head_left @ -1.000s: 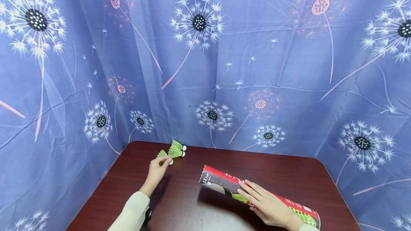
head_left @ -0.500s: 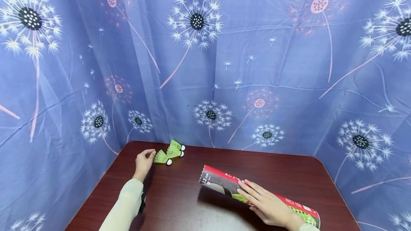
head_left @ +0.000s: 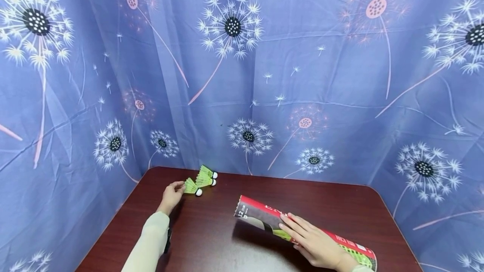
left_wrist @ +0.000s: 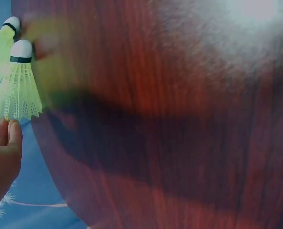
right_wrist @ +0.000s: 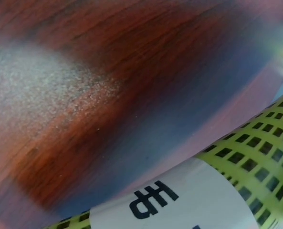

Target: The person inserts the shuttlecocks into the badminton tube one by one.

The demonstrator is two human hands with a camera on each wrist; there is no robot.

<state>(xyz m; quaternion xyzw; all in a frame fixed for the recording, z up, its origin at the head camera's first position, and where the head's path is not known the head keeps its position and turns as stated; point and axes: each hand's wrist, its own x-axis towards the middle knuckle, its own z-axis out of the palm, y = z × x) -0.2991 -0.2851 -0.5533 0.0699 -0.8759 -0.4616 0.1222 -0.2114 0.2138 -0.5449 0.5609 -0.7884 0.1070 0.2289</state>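
Three yellow-green shuttlecocks with white corks lie at the table's far left. My left hand [head_left: 172,196] pinches the skirt rim of the nearest shuttlecock [head_left: 190,186], whose cork points right. Just behind it, the other two shuttlecocks [head_left: 206,176] lie together. In the left wrist view, fingertips [left_wrist: 15,131] meet the skirt edge of the shuttlecock [left_wrist: 19,93]. My right hand [head_left: 314,242] holds a long red and grey shuttlecock tube [head_left: 261,213], fingers laid across its top. The tube slants toward the upper left; its printed side [right_wrist: 179,200] fills the right wrist view's lower corner.
The dark red-brown table [head_left: 215,234] has rounded back corners. A blue curtain [head_left: 280,70] with dandelion prints hangs right behind it and along both sides.
My left hand drew back left off the shuttlecocks, then came slightly right to the nearest one's skirt rim. The right hand and tube have stayed in place.
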